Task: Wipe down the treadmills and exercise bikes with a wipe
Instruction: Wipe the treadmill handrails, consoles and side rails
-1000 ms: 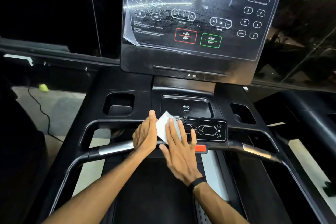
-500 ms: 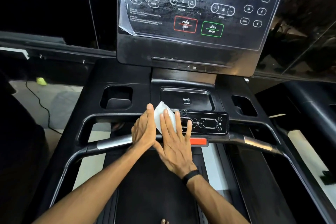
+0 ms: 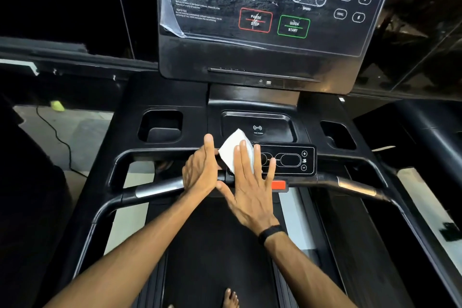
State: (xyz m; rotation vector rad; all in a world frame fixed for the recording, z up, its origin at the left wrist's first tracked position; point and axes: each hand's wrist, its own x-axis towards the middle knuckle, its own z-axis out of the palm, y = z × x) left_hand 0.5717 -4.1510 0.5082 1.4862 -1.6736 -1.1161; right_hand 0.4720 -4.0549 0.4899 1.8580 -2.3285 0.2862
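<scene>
A white wipe (image 3: 233, 148) lies on the left end of the treadmill's small lower control panel (image 3: 292, 160). My right hand (image 3: 250, 182) presses flat on the wipe with straight, spread fingers. My left hand (image 3: 201, 170) stands on its edge beside the wipe, fingers straight, over the handlebar (image 3: 155, 190). The black treadmill console (image 3: 260, 2) with its PAUSE/STOP and QUICK START buttons rises behind.
Cup holders sit at left (image 3: 161, 126) and right (image 3: 337, 134) of a wireless charging tray (image 3: 272, 122). A red safety key (image 3: 278, 185) sits under the panel. The belt (image 3: 215, 245) runs below, with bare toes (image 3: 231, 297) on it. A cable (image 3: 53, 130) crosses the floor at left.
The view has shifted down and nearer. Both hands stay at the wipe on the lower panel, and the wipe has shifted slightly under my right hand.
</scene>
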